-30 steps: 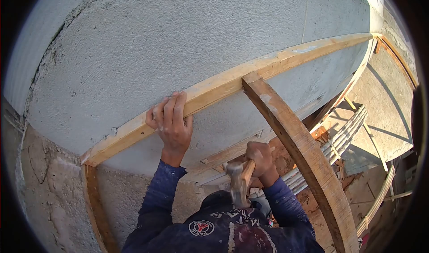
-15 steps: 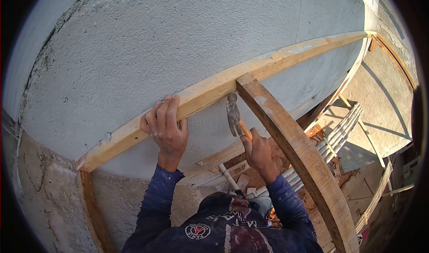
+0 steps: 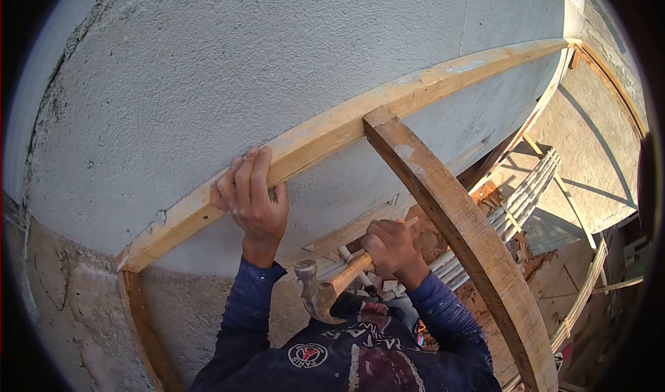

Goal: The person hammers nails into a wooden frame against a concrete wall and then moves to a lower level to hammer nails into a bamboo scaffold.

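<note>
Long and pale, a wooden beam [image 3: 322, 141] lies along the grey plastered wall. My left hand [image 3: 255, 205] is closed over it, fingers on the upper face. My right hand [image 3: 395, 252] is wrapped round the wooden handle of a claw hammer [image 3: 318, 296]. The hammer's metal head points left, in front of my chest and below my left wrist, apart from the beam. A darker wooden post [image 3: 454, 219] meets the beam to the right of my left hand and runs down toward the lower right.
The rough grey wall [image 3: 291, 59] fills the upper view. At the beam's left end another timber [image 3: 142, 323] runs downward. On the right, below, are bundled poles [image 3: 530, 188], a thin pole frame [image 3: 578, 312] and rubble on the ground.
The hammer has swung down and left, from close under the beam to in front of my chest. My right hand has dropped slightly. My left hand keeps its grip on the beam.
</note>
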`<act>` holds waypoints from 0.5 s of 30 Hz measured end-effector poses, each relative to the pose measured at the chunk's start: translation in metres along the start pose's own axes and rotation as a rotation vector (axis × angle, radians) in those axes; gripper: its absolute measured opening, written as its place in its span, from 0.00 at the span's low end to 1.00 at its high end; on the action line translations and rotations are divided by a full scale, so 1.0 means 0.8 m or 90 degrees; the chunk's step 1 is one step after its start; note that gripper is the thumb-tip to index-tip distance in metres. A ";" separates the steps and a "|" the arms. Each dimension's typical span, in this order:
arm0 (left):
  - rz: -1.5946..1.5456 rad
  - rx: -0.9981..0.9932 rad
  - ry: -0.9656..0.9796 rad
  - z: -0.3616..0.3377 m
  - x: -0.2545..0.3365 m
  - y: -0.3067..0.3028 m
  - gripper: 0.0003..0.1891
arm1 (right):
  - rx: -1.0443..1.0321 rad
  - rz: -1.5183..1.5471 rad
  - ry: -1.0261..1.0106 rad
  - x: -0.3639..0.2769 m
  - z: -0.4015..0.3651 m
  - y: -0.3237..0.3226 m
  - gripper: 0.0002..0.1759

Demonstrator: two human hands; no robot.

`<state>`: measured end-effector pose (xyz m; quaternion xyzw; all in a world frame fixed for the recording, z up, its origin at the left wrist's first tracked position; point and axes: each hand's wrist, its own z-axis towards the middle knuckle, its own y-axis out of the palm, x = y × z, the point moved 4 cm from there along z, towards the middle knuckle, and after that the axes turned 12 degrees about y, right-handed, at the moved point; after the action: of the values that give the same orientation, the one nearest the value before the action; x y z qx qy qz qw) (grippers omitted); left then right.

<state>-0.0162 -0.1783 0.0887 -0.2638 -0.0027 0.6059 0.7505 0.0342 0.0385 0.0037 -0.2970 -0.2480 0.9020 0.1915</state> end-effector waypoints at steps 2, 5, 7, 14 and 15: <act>-0.004 -0.013 -0.002 0.003 -0.002 0.001 0.31 | -0.003 -0.019 0.265 0.049 0.017 0.000 0.18; -0.001 0.011 -0.005 0.006 -0.003 0.004 0.31 | 0.024 -0.037 0.527 0.055 -0.002 0.014 0.21; -0.010 -0.001 -0.006 -0.004 0.004 -0.001 0.31 | 0.046 -0.018 0.298 0.022 -0.001 0.012 0.20; 0.004 -0.009 -0.010 -0.006 0.002 -0.005 0.31 | 0.065 -0.001 0.536 0.063 0.006 -0.004 0.21; 0.002 0.013 -0.006 -0.001 0.000 0.001 0.30 | 0.085 -0.090 0.441 0.044 0.009 0.002 0.20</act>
<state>-0.0167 -0.1788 0.0881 -0.2533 0.0008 0.6083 0.7522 0.0029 0.0523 -0.0080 -0.5544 -0.1291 0.7464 0.3447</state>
